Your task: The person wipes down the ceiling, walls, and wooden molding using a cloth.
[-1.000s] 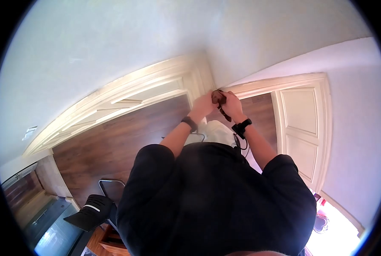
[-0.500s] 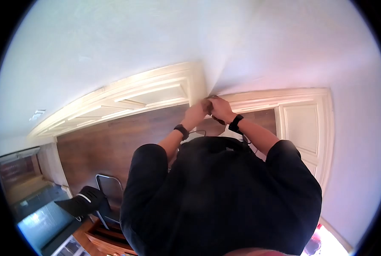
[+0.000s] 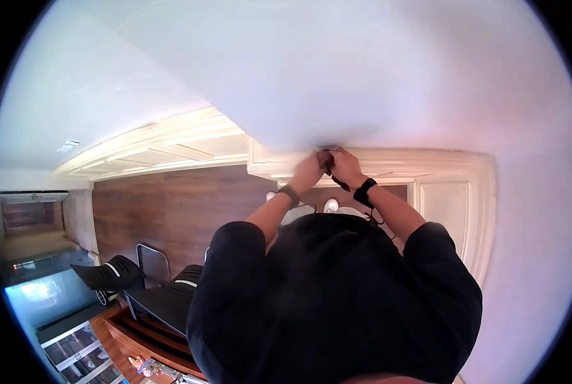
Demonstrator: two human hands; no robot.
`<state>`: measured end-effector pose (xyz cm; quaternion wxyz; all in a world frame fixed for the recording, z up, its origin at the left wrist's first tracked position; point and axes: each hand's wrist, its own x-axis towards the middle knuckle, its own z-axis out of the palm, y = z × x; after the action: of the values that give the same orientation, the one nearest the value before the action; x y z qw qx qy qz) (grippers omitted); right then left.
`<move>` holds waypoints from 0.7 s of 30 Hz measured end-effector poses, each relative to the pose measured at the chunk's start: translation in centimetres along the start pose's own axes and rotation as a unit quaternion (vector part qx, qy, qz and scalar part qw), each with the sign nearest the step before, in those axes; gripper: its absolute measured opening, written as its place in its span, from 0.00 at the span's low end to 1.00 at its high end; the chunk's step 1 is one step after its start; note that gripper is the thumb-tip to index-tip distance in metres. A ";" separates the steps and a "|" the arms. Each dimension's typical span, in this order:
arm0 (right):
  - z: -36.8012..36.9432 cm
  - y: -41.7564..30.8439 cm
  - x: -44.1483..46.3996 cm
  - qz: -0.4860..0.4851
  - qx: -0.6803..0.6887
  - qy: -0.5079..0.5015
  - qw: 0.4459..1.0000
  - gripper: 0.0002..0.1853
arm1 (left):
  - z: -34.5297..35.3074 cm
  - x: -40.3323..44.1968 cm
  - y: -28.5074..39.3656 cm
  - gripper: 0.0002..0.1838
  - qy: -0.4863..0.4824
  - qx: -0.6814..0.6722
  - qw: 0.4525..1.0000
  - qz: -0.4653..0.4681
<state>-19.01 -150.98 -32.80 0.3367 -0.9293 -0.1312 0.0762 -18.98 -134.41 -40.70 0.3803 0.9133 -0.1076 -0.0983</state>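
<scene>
My left hand (image 3: 308, 171) and my right hand (image 3: 348, 168) meet at the wall, just above the cream panelling. Both have their fingers closed around a small dark brown thing (image 3: 341, 185), whose lower end hangs out below my right hand. It may be a cloth, but its kind is not clear. Some of it is hidden by my fingers. A dark smudge or shadow shows on the wall (image 3: 363, 96) right above my fingertips. Each wrist wears a black band.
Cream panelling (image 3: 190, 150) runs along the wall to the left, with a projecting corner close to my left hand. Below lies a brown wood floor (image 3: 171, 201). Black chairs (image 3: 164, 297) and a wooden cabinet (image 3: 148, 342) stand at lower left. My shoe (image 3: 331, 205) shows beneath me.
The view has shifted, so the wall corner sits further left of my hands and more chairs show. My hands stay together on the dark brown thing, now along the flat wall.
</scene>
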 end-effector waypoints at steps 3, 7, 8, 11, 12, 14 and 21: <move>-3.0 2.9 -1.4 0.046 -0.048 -0.016 0.998 0.15 | 4.4 2.4 1.2 0.24 -0.025 0.001 0.999 0.036; -5.5 6.8 -2.9 0.080 -0.052 -0.008 0.995 0.20 | 6.4 3.8 5.7 0.25 -0.055 0.013 0.998 0.029; -5.8 7.4 -3.1 0.085 -0.049 -0.009 0.995 0.21 | 6.7 3.9 6.3 0.25 -0.054 0.025 0.998 0.031; -6.6 6.5 -3.3 0.084 -0.042 0.002 0.996 0.22 | 7.8 4.0 5.6 0.25 -0.041 0.048 0.997 0.042; -6.3 6.5 -3.2 0.074 -0.038 0.011 0.996 0.22 | 7.5 3.5 5.6 0.25 -0.039 0.052 0.997 0.038; -5.1 6.3 -2.8 0.031 -0.014 0.036 0.999 0.23 | 6.1 2.5 5.1 0.25 -0.031 0.056 0.998 0.022; -1.1 2.7 -0.3 -0.018 0.028 -0.027 0.999 0.19 | -4.1 -2.1 10.0 0.25 -0.057 0.051 0.991 -0.111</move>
<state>-18.49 -153.71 -33.67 0.3604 -0.9145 -0.1545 0.0992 -21.17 -137.94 -30.56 0.3134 0.9306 -0.0322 -0.1861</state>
